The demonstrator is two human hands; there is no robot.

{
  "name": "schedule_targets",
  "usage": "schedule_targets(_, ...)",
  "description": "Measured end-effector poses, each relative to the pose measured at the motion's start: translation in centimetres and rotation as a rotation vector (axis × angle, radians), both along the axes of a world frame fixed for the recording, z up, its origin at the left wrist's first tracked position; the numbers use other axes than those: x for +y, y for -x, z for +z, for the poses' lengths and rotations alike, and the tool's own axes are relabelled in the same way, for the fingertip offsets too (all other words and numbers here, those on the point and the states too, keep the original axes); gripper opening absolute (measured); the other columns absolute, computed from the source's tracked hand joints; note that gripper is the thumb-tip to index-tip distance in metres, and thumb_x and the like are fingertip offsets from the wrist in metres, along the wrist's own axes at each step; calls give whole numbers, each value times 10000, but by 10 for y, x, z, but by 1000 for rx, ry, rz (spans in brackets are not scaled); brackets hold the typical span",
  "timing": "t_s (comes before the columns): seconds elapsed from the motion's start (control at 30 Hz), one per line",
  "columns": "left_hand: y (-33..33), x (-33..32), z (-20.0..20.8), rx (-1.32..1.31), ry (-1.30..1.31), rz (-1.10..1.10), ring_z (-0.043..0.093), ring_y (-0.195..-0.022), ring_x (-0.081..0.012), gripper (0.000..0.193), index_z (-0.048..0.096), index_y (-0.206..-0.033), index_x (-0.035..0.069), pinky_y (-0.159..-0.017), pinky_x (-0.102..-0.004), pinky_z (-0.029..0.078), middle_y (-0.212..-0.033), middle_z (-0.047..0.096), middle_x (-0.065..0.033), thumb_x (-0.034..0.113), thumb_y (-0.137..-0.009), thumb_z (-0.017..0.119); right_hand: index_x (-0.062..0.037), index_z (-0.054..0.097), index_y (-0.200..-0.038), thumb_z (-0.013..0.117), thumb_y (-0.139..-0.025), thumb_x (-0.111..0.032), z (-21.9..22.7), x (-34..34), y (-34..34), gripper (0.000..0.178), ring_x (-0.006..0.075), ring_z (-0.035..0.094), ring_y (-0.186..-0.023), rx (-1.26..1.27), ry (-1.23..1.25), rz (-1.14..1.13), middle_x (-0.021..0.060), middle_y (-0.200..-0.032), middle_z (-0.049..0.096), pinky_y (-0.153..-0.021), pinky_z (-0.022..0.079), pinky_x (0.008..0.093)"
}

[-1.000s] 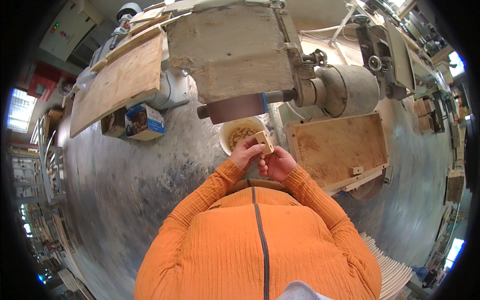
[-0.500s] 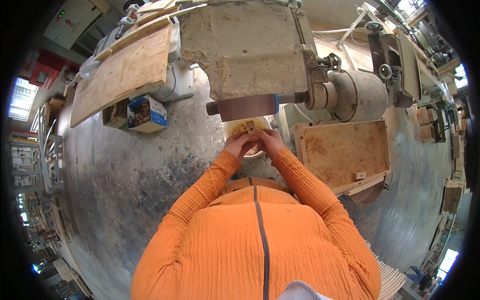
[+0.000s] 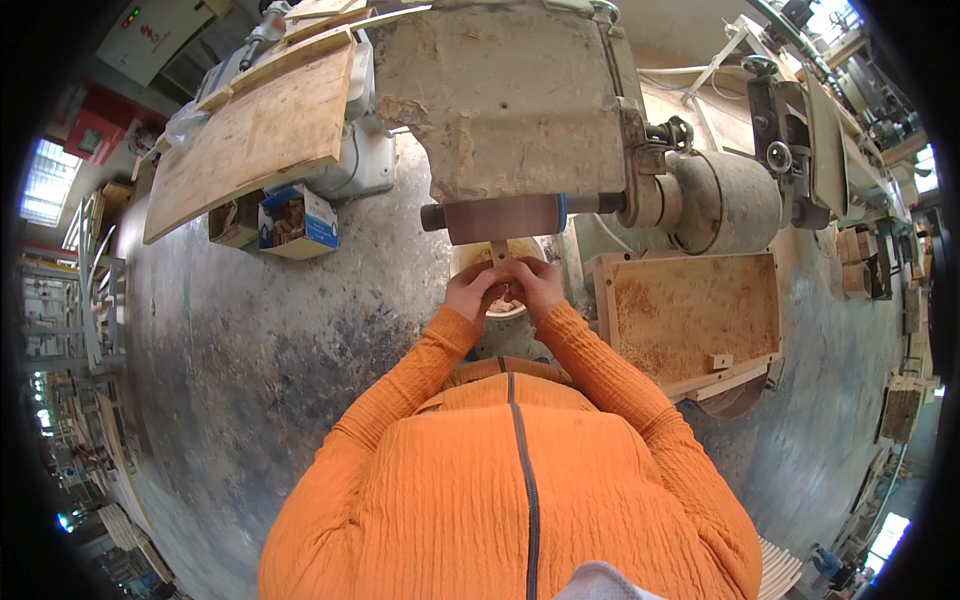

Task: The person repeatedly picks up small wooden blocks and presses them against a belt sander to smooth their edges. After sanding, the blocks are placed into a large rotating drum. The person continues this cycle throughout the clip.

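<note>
A small wooden block [image 3: 502, 252] with a hole in it sits between the fingertips of both my hands. My left hand [image 3: 472, 292] pinches it from the left, and my right hand [image 3: 538, 288] closes on it from the right. Its far end meets the near edge of the brown sanding belt [image 3: 505, 219] on the machine's roller; whether they touch I cannot tell. Beneath my hands stands a pale bucket [image 3: 508, 314] with wooden pieces in it, partly covered by my fingers.
The sander's large dusty housing [image 3: 510, 110] rises ahead, with a round motor [image 3: 730, 200] at its right. A shallow wooden tray [image 3: 690, 310] dusted with sawdust holds a small block [image 3: 720, 361]. Leftward are a plywood tabletop [image 3: 250, 130] and a blue-white carton [image 3: 318, 222] of wood pieces.
Both hands still hold the wooden block. Its far end now lies closer to the sanding belt. The whole view has shifted slightly.
</note>
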State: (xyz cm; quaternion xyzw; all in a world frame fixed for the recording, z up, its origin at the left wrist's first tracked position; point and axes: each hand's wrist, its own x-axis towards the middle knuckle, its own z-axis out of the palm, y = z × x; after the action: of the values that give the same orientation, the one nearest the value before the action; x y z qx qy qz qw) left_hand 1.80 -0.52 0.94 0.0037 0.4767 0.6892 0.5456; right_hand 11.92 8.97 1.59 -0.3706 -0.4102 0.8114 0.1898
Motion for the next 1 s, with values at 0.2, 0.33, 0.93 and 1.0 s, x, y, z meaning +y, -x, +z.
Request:
schedule_targets(0.2,-2,-6,6,4,-212,-65,577,-943,-201,303,507,-1126,-57,-850,-312,479,-1043,581,-118,37,-843,559,41,545,-1024,631,-809,-179,2,0,-17,320,97,533,-620,81,-142,112,62,-821,586,-565,457,217)
schedule_targets(0.33,-4,-6,0,25,-159,-59,566,-970,-194,322,499,-1143,-54,-862,-304,474,-1062,574,-117,37,-841,563,26,529,-1075,626,-816,-194,3,-10,-21,353,99,548,-644,25,-264,74,59,-825,588,-585,469,219)
schedule_targets(0.93,-9,-7,-17,525,-14,-133,591,-855,-169,355,499,-1118,-21,-770,-291,496,-948,605,-92,55,-797,631,61,476,-1113,636,-808,-175,-7,-15,-22,418,154,621,-718,23,-100,20,120,-878,600,-615,523,242)
schedule_targets(1.0,-9,-8,-17,634,14,-167,593,-859,-169,358,499,-1120,-17,-772,-290,498,-944,609,-91,43,-791,626,57,480,-1110,633,-811,-177,-5,-16,-21,410,151,620,-718,14,-107,37,118,-878,602,-614,523,245)
